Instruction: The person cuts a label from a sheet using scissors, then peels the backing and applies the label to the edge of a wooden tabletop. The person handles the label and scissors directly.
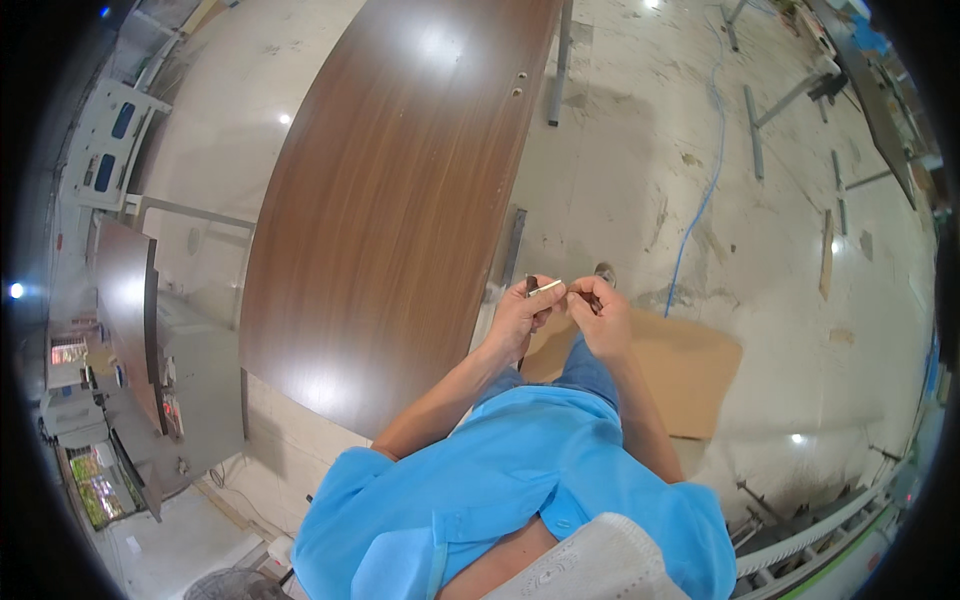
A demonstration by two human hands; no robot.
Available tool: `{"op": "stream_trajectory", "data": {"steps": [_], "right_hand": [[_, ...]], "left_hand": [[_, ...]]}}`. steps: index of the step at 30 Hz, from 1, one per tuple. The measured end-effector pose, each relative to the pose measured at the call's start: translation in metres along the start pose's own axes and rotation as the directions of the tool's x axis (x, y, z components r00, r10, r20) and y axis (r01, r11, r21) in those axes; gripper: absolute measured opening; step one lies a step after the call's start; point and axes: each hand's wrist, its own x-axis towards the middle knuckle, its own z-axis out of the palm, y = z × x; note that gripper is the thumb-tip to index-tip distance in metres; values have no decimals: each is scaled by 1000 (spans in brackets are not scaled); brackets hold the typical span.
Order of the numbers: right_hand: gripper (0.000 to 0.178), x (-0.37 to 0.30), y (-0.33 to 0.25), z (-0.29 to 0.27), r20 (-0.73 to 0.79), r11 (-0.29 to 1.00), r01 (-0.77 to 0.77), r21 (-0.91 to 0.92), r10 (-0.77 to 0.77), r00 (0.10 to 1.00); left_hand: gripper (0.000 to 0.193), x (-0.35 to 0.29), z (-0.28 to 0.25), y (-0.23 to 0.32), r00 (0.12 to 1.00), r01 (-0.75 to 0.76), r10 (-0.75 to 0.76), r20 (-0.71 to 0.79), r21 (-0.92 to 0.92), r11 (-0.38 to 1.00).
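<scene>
In front of my waist, both hands come together at the fingertips. My left hand [517, 322] is closed around a small, slim piece with a pale, shiny strip [545, 287] and a dark part beside it; its exact kind is too small to tell. The fingers of my right hand [607, 325] are pinched close against the strip's right end, and what they hold is mostly hidden. Just left of my hands lies a large dark-brown wood-grain door panel [390, 200], raised on metal supports, with two small holes near its far right edge. Neither hand touches the panel.
A flat cardboard sheet [690, 365] lies on the floor by my legs. A blue hose [700, 205] runs across the floor to the right. Metal stands [753, 130] are farther right. Another brown panel [128, 300] and a white machine [108, 145] are at left.
</scene>
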Motion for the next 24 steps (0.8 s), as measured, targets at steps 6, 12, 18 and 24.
{"op": "stream_trajectory", "data": {"steps": [6,12,18,24], "right_hand": [[10,115,-2,-86,14,971,79,224,-84,996],[12,238,-36,-216,14,954,192,230,-200,980],[12,308,-92,-298,-30,954,267,135,-266,964],[11,407,-100,-362,-29,948,197,249,-197,980]], "left_hand": [[22,116,84,24,1000,-6,4,-19,-68,998],[27,245,203,62,993,108,-98,71,-153,982],[29,329,281,104,965,138,-91,246,-180,974],[28,445,326,124,963,135,-83,256,-193,972]]}}
